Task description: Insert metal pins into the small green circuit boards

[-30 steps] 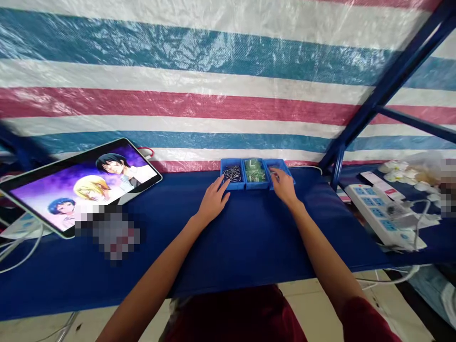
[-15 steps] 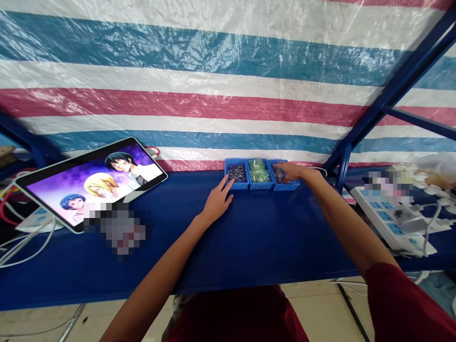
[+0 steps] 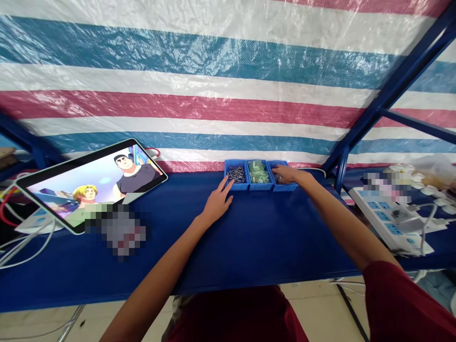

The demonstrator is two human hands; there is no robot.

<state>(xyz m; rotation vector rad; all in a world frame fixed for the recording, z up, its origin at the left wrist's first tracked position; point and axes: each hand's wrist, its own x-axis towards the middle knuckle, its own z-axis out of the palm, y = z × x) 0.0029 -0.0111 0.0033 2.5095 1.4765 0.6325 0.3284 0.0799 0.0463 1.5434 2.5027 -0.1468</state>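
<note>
Three small blue bins stand side by side at the back of the blue table. My left hand (image 3: 218,199) is open with fingers spread, its fingertips at the front left corner of the left bin (image 3: 241,186), which holds many small metal screws (image 3: 236,174). In the middle bin (image 3: 260,186) are a greenish clear plastic bag (image 3: 257,167) and small metal pieces (image 3: 261,177). My right hand (image 3: 287,174) reaches into the right bin (image 3: 285,188) with its fingers bent down and together. Greyish, see-through material shows by those fingertips; what they hold is hidden.
A tablet (image 3: 96,183) playing a cartoon leans at the left, with cables beside it. A blurred-out item (image 3: 124,232) lies in front. On the right sit a white power strip (image 3: 384,216) with plugs and a blue metal frame (image 3: 342,168). A striped plastic sheet (image 3: 213,104) hangs behind.
My right hand has moved slightly left and lower in the right bin, now covering more of the see-through material there. My left hand stays in place. The tablet's picture differs.
</note>
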